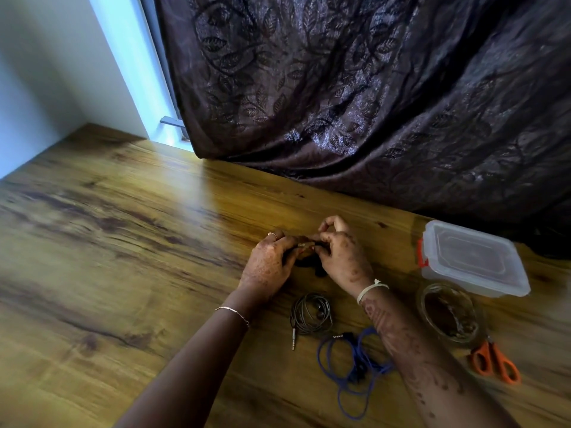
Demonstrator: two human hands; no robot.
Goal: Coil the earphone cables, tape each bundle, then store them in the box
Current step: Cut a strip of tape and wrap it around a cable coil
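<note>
The black bundle point(304, 263) of earphone cable sits just above the table point(139, 242), caught between both hands and mostly hidden by them. A pale piece of tape point(304, 244) shows across its top, running side to side from one set of fingertips to the other. The left hand point(268, 262) has its fingers curled round the bundle's left end. The right hand point(341, 254) pinches the other end at the tape, one finger arched up above (whether the tape is fully pressed down I can't tell).

Nearer the person, a grey coil point(310, 313) lies flat with its plug poking out, no tape visible on it. The blue cable point(355, 366) sprawls loose beside the right forearm, not coiled at all.

The box point(472, 257) stands well off to the right with its lid on, so the right hand is the nearer one for opening it and dropping the bundle in. The tape roll point(448, 313) and the scissors point(494, 361) lie on that side too, just in front of the box. A dark curtain point(370, 103) hangs behind.
</note>
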